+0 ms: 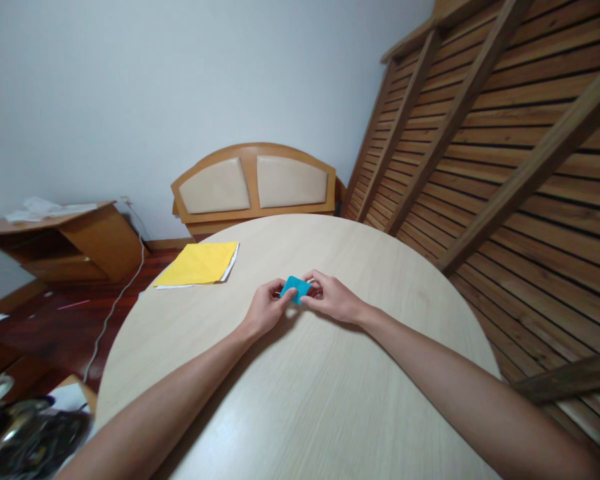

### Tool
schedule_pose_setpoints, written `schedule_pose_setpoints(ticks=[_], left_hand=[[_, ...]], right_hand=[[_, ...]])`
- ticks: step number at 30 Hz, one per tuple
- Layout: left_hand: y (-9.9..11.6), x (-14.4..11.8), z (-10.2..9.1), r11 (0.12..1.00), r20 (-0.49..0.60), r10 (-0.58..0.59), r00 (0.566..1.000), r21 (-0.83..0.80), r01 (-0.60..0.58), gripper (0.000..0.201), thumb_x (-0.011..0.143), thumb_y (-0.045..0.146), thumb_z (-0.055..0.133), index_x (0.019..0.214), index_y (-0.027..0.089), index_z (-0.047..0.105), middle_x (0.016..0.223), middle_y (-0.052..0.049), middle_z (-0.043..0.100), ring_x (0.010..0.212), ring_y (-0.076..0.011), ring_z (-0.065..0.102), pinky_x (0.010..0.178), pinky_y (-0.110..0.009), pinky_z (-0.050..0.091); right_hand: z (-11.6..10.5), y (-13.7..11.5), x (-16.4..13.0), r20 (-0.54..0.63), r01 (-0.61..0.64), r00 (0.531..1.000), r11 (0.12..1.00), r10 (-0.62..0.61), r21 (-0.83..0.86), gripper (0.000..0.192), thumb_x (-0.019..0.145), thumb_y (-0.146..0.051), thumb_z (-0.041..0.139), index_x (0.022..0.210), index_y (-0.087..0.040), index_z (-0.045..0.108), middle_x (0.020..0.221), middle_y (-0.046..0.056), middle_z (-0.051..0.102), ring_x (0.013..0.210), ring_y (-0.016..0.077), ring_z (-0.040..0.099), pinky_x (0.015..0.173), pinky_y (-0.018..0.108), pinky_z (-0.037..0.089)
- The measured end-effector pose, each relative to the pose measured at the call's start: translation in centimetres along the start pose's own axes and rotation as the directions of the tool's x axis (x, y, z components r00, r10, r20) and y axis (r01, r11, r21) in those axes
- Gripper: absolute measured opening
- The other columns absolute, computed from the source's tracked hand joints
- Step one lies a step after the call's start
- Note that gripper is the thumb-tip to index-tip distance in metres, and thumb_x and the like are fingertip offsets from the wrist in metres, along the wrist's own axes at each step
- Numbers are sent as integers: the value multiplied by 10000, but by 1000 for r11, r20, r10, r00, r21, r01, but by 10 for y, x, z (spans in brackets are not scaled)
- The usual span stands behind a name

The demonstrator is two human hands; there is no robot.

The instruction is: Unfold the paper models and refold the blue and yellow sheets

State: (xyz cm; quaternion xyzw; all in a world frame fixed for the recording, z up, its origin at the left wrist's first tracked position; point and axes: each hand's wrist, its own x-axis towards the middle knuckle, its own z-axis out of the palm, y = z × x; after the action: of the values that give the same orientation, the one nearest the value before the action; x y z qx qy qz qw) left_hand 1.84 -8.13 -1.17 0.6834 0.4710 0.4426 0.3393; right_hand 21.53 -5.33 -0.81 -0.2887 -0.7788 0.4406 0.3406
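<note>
While both hands pinch it, small folded blue paper [295,289], flat, squarish, above table [305,387].

Both hands [300,303] together, fingers [286,298] pinched (arms outstretched)

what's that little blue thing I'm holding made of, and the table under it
The blue piece, pinched between left hand and right hand, looks like thin matte paper, folded flat with sharp corners. The round table seems pale wood-grain laminate or veneer: fine straight streaks, low sheen.
</note>
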Motion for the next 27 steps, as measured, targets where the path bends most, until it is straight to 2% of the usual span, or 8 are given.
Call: schedule_pose_setpoints(ticks=[4,9,11,14,17,21,27], left_hand=[[-1,3,0,998,-42,3,999,-65,-6,429,842,561,617,853,135,662,799,-62,683,719,-163,590,688,-296,475],[-3,3,0,991,-41,4,999,-131,-9,403,830,531,655,900,134,669,862,-78,715,770,-179,633,740,-313,501],[-2,2,0,995,-32,13,999,-97,-16,413,836,543,644,900,135,664,877,-86,718,787,-186,642,755,-321,505],[-1,0,-1,999,-12,35,999,7,-35,406,852,542,625,867,138,665,847,-78,716,772,-182,635,749,-319,505],[0,-2,0,997,13,54,998,62,-54,354,866,495,622,863,147,686,829,-60,724,754,-177,632,733,-304,503],[0,-4,1,989,31,55,998,139,-59,304,880,440,620,847,151,709,786,-43,719,684,-162,612,648,-270,471],[2,-5,1,977,35,80,996,194,-85,264,904,399,595,900,167,721,851,-48,747,722,-169,653,687,-273,497]], right_hand=[[2,-2,-1,-17,17,1000,1000,-17,25,338,849,-264,678,1138,-188,518,893,34,698,801,167,658,687,277,490],[3,-2,0,1,16,1000,1000,-16,18,333,849,-233,662,1132,-188,492,876,25,692,746,145,640,641,253,467],[1,-2,0,23,20,1000,1000,-19,-7,333,853,-225,654,1142,-188,493,870,23,692,734,144,640,630,252,469],[-2,-4,-2,32,37,999,994,-34,-100,357,834,-241,694,1153,-188,543,937,45,708,796,163,667,694,279,505],[-4,-8,-2,-27,54,998,976,-61,-212,271,841,-285,709,1083,-188,635,1011,65,720,856,176,676,764,303,517],[-6,-13,-1,-93,82,989,957,-111,-277,136,913,-283,631,974,-185,702,937,45,735,809,155,661,756,288,503],[-9,-15,-1,-59,114,988,941,-140,-318,156,924,-276,625,918,-179,747,874,42,749,769,153,660,719,271,486]])
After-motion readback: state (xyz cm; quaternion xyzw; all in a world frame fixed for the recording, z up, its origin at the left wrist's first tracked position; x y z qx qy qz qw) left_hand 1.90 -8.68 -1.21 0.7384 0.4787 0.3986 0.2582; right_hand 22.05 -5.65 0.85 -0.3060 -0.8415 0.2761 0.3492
